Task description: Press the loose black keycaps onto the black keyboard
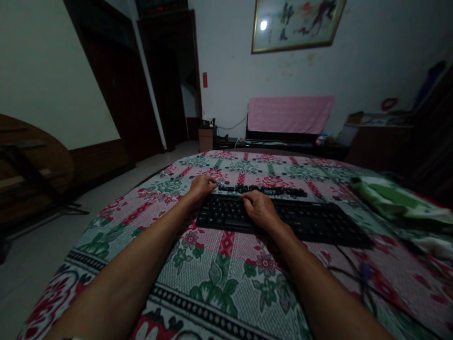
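Note:
A black keyboard (318, 222) lies on the flowered tablecloth (219, 264), its long side facing me. Just behind it, small black pieces that look like loose keycaps (279, 191) form a long row. My left hand (202, 187) is at the row's left end, above the keyboard's far left corner. Its fingers are pinched together, and what they hold, if anything, is too small to make out. Over the keyboard's left-middle part rests my right hand (260, 208), thumb and fingers closed near the top rows of keys. Anything between those fingertips is hidden.
On the right lies a green and white soft package (399, 200). A dark cable (371, 285) with a purple connector (364, 272) runs along the tablecloth at the near right. Beyond the table stand a low cabinet and a screen under a pink cloth (290, 114).

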